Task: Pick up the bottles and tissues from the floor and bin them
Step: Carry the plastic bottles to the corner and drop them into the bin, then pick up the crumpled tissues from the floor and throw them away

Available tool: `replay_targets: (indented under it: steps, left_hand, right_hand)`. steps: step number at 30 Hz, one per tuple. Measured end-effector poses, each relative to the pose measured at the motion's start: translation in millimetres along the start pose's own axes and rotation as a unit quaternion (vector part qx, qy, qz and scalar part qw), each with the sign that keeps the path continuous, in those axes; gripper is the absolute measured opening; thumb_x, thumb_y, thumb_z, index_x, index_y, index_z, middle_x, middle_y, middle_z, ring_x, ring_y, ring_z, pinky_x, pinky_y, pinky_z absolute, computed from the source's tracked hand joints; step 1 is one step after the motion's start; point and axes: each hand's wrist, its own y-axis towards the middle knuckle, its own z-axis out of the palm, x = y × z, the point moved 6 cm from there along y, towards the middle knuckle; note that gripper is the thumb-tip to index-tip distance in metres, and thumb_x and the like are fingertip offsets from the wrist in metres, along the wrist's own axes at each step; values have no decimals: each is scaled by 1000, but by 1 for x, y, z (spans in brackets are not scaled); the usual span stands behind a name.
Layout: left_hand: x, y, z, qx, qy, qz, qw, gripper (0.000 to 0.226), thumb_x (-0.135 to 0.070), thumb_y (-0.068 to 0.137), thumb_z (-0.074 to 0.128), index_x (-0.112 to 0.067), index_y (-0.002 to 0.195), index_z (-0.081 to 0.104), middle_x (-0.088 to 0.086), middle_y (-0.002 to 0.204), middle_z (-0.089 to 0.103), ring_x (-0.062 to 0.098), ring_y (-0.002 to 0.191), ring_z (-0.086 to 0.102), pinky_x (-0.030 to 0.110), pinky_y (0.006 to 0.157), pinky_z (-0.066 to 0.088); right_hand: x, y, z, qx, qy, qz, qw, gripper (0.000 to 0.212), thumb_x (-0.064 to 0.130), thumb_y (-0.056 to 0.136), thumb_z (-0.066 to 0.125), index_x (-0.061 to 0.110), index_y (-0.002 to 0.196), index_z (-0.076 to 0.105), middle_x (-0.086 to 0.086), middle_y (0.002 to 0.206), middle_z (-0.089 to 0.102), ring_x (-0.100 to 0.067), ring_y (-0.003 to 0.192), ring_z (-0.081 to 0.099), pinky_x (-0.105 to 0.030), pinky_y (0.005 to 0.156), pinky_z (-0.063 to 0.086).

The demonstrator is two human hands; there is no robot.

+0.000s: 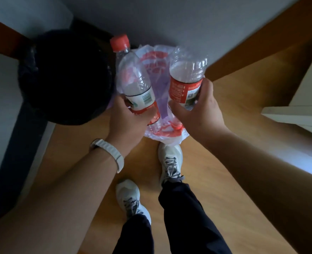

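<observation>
I stand over the floor and hold a clear plastic bottle in each hand. My left hand (128, 119) grips a red-capped bottle (133, 76) around its label, cap pointing away from me. My right hand (200, 107) grips a second bottle (187, 74) by its red label, base pointing away and its red cap toward me. A black bin (65, 77) lined with a dark bag stands at the left, its opening just left of the left-hand bottle. No tissues show.
A translucent plastic bag (158, 66) with red print lies on the wooden floor (224, 143) under the bottles, by the grey wall (169, 21). My two white shoes (170, 162) stand just behind it. White furniture (302, 116) juts in at the right.
</observation>
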Motion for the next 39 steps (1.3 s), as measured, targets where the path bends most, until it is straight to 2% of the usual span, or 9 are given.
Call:
replay_targets:
  steps: [5,8,11,15,18,24,29,34,39]
  left_hand:
    - [35,27,32,6,10,12,1000,59,-27,71,86,-17,114,47,-12,101,60,-17,79,58,5,67,46]
    - [37,24,32,24,29,18,999,51,-30,78,80,-19,116,48,-20,98,57,-19,82,56,5,72,44]
    - [22,10,19,62,106,66,990,42,-32,85,70,-18,121,53,-23,103,53,-6,88,52,4,73,37]
    - [-13,-7,-9,99,239,178,949,50,-37,84,59,-12,126,58,4,119,63,20,108,56,21,87,39]
    - [-43,-16,-31,118,296,231,919,48,-35,87,59,-11,128,58,5,123,61,23,110,56,26,91,42]
    - [-115,-54,-72,112,395,324,852,48,-36,86,58,-11,127,61,7,127,60,29,115,56,43,91,51]
    - [-184,-114,-112,97,441,386,804,48,-35,84,66,-10,125,62,14,124,60,36,115,56,48,90,50]
    - [-261,-193,-160,86,458,459,756,52,-39,82,52,-11,124,61,16,120,59,39,115,52,49,90,47]
    - [-311,-279,-217,60,474,518,710,51,-38,80,59,-14,125,61,16,124,59,38,118,52,48,92,45]
  right_hand:
    - [-35,20,34,26,-21,1,999,73,48,73,75,27,130,35,20,102,56,-1,89,57,-25,76,48]
    - [-44,24,40,45,-50,6,998,74,50,75,72,27,135,33,13,120,58,-8,102,58,-31,82,50]
    - [-41,21,34,71,-79,14,994,61,39,83,66,29,134,36,8,131,53,-13,108,56,-29,80,45]
    - [-16,5,13,95,-149,-22,984,46,37,88,59,28,130,43,2,128,53,-21,106,56,-28,74,41]
    - [12,-10,-6,102,-211,-75,969,46,41,90,55,25,132,45,3,133,50,-25,108,56,-34,76,48]
    - [86,-55,-58,81,-303,-140,939,47,49,91,48,23,130,48,3,135,49,-24,120,49,-37,88,44]
    - [157,-125,-116,51,-352,-150,922,49,55,91,45,23,128,51,2,132,51,-24,121,48,-38,94,42]
    - [222,-209,-172,21,-387,-166,906,53,60,91,37,24,128,49,3,129,53,-24,121,48,-41,95,44]
    - [270,-297,-219,-44,-390,-160,905,50,55,89,43,24,127,51,0,125,56,-27,117,51,-41,92,45]
